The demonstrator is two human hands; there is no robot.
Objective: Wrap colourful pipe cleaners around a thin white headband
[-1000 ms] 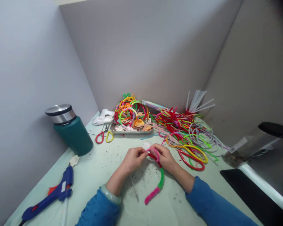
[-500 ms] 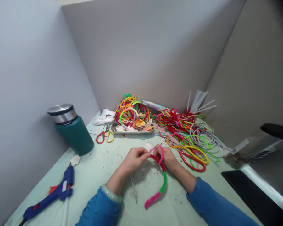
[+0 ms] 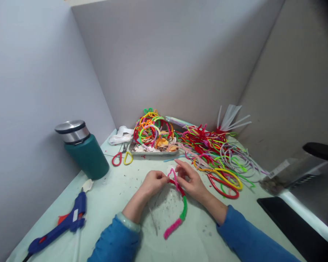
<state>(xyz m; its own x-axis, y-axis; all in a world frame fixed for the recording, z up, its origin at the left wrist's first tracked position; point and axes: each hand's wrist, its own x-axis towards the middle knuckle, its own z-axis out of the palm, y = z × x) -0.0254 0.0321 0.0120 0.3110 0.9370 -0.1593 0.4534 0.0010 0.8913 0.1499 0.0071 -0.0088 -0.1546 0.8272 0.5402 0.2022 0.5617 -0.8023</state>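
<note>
My left hand is closed, pinching the red end of a fuzzy pipe cleaner strip between thumb and fingertips. The strip curves down to the right and back, red, then green, then bright pink at its lower end. A thin pink pipe cleaner is bent in a peak and crosses over the red part. My right hand is open beside it, its fingers raised apart from the thumb; the thumb tip is close to the pink piece, and I cannot tell whether it touches. Behind them lies a small white disc.
A metal tray holds pipe cleaner loops and shells. Right of it lie tangled pipe cleaners and large red-and-yellow scissors. Small scissors, a green bottle and a blue glue gun are leftward. A clear jar stands right.
My right hand has loosened from the pink pipe cleaner and spread its fingers. The strip has shifted slightly left with my left hand still pinching its red end.
</note>
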